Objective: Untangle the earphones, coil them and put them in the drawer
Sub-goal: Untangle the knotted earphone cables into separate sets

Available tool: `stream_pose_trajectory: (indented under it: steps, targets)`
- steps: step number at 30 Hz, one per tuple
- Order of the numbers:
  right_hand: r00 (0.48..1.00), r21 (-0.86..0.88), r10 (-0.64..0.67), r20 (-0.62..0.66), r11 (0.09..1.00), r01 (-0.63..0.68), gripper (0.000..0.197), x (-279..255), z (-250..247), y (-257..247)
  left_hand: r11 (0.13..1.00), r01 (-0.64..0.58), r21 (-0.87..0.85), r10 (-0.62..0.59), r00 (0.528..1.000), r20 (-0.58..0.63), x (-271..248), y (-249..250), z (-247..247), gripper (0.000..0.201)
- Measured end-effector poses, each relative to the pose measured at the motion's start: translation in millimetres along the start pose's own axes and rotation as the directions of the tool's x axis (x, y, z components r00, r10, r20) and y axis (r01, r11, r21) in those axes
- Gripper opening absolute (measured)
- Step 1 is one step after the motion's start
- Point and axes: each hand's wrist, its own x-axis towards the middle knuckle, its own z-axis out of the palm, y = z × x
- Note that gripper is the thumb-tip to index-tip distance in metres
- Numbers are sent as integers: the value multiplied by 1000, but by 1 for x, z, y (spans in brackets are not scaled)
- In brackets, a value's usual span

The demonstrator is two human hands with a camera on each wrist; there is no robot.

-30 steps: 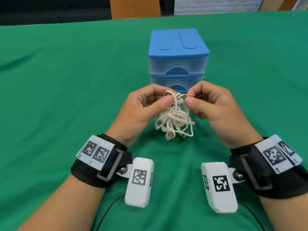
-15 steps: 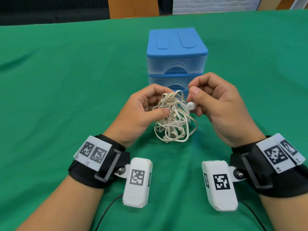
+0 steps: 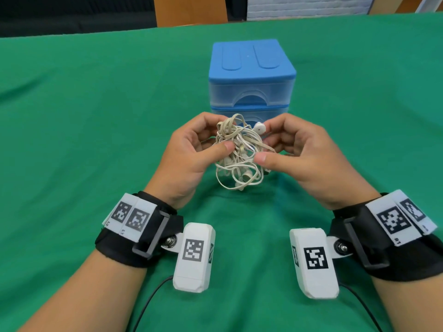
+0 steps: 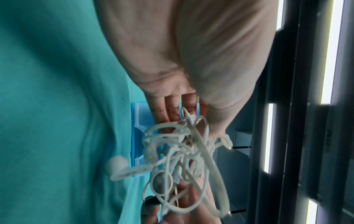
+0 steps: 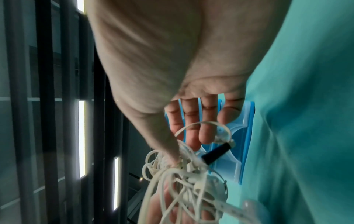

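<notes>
A tangled bundle of cream-white earphones hangs in the air between my two hands, just in front of the drawer unit. My left hand grips the bundle's left side, thumb pressed on the cords. My right hand holds the right side, thumb against the tangle; one earbud sticks up by its fingertips. In the left wrist view the earphones show loose loops and a bud poking left. In the right wrist view the earphones include a black plug. The blue drawer unit has both drawers closed.
Everything sits on a table with a green cloth. The drawer unit stands at the middle, just behind my hands. A wooden chair back and a dark wall lie beyond the table's far edge. Black cables trail from the wrist cameras.
Both hands have lifted the bundle a little higher and turned it. The right thumb has moved lower on the tangle, and an earbud now stands up at the top right.
</notes>
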Motion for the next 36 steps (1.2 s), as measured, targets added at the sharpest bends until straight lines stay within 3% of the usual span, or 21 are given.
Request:
stream_pose_trajectory:
  steps: [5, 16, 27, 36]
  targets:
    - [990, 22, 52, -133, 999, -49, 12, 2, -3, 1, 995, 95, -42, -96, 995, -21, 0, 1, 0, 29]
    - [982, 84, 26, -189, 996, -10, 17, 4, -4, 1, 982, 188, -24, -187, 981, 56, -1, -2, 5, 25]
    - [990, -174, -60, -131, 984, 37, 11, -2, -3, 0, 982, 181, -56, -181, 983, 11, -4, 0, 4, 42]
    - [994, -323, -34, -102, 946, 0, 9, -4, 2, -1, 991, 129, -31, -129, 992, 4, -6, 1, 9, 48]
